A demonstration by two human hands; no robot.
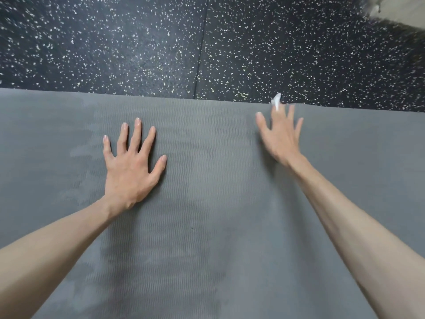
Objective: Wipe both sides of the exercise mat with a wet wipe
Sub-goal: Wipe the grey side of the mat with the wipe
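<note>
Floor: black rubber floor (138, 42) flecked with white, a seam running near to far through it, fills the far part of the view.
Mat: grey exercise mat (207, 203) lies flat on the floor; its far edge runs left to right, so the long axis seems to go left-right, both ends out of frame.
Mat surface: wavy ribbed texture, with darker patches in the near middle and at left.
Left hand: left hand (131, 166) pressed palm-down on the mat, fingers spread straight, holding nothing.
Right hand: right hand (281, 137) blurred, near the mat's far edge, fingers extended.
Wipe: white wet wipe (276, 101) shows at the fingertips; the grip itself cannot be made out.
Corner: pale object (404, 10) at far right, blurred.
</note>
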